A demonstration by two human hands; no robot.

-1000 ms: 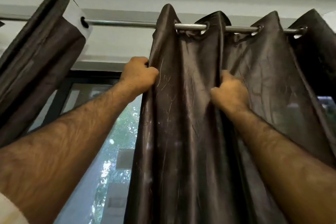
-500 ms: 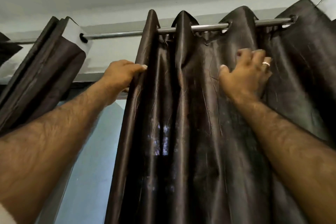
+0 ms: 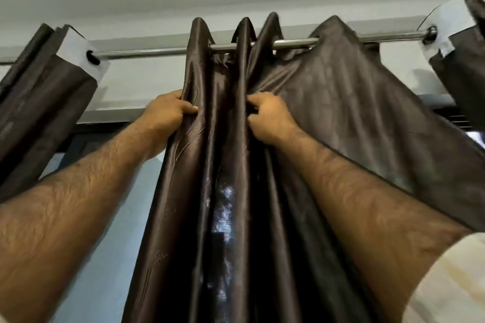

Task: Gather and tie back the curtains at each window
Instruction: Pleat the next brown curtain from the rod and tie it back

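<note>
Three dark brown satin curtain panels on one steel rod [image 3: 162, 50]: centre curtain [image 3: 231, 165], left panel [image 3: 39, 102], right panel [image 3: 462, 65]. Left hand [image 3: 168, 113] and right hand [image 3: 270, 115] both fisted on centre curtain's folds.

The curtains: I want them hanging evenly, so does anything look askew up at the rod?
Yes. The middle curtain is bunched into tight folds on the left, between both hands, while its right part stretches flat and slanted along the rod. No damage is visible.
</note>
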